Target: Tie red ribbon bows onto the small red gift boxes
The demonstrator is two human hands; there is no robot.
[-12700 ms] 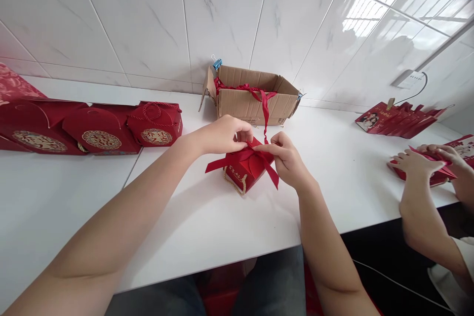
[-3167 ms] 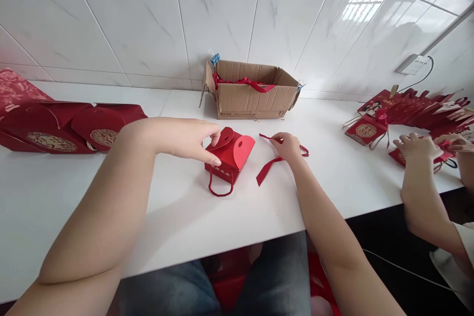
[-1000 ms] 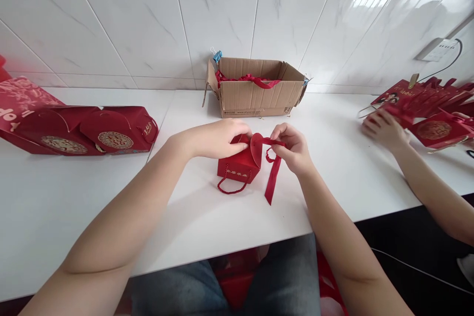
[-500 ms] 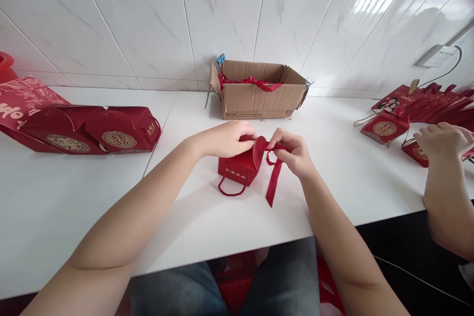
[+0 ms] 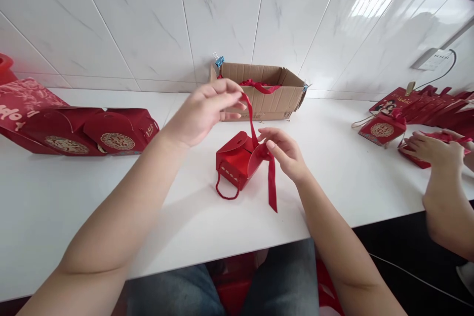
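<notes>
A small red gift box (image 5: 233, 160) with a cord handle stands on the white table in front of me. Red ribbon (image 5: 250, 113) runs up from the box's right-hand flap, and its other end hangs down to the table side. My left hand (image 5: 207, 111) is raised above the box, pinching the upper end of the ribbon between thumb and fingers. At the flap, my right hand (image 5: 284, 153) closes its thumb and fingertips on the ribbon where it gathers against the box.
An open cardboard box (image 5: 274, 98) holding red ribbons stands against the tiled wall. Larger red gift boxes (image 5: 118, 131) line the left. At right, another person's hands (image 5: 437, 150) work beside a finished-looking red box (image 5: 383, 129) and several red bags (image 5: 437, 103).
My left hand has lifted off the box up and to the left, drawing the ribbon upward. The small box has turned slightly. The other person's hand has lowered onto a red box.
</notes>
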